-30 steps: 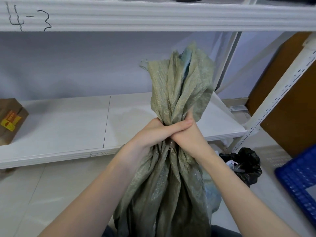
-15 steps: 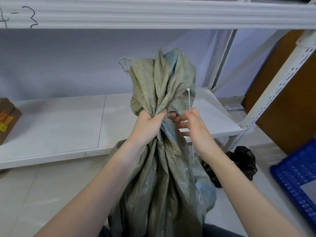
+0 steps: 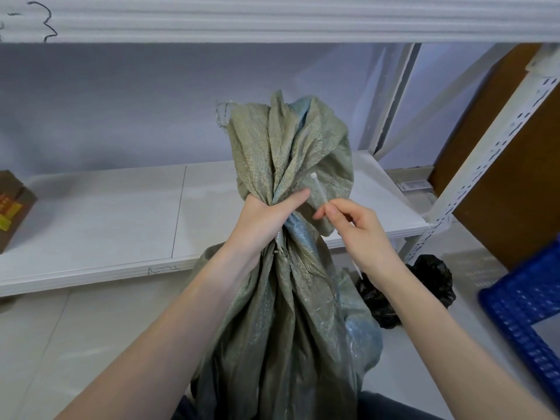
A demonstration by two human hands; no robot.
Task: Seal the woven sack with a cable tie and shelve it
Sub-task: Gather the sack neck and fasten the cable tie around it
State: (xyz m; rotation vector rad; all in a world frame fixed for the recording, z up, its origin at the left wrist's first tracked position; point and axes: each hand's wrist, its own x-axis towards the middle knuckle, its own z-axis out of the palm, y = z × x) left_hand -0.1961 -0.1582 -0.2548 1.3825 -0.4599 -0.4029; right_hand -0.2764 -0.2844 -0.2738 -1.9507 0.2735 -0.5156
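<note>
The woven sack (image 3: 281,322) is hanging upright closest to the camera, its gathered neck being squeezed in the left hand (image 3: 263,219), whose fingers are wrapping tightly round the bunched fabric while the thumb is pointing right across it. Just beside it, the right hand (image 3: 360,234) is pinching a thin white cable tie (image 3: 319,190) between thumb and forefinger, the other fingers curling loosely; the tie's head is pointing up against the sack's flared top, not yet round the neck. Behind the right forearm a black bag (image 3: 430,286) is lying on the floor, with a blue crate (image 3: 527,316) at right. Farther back, the white shelf (image 3: 106,213) is carrying a cardboard box (image 3: 12,207) at its left end.
</note>
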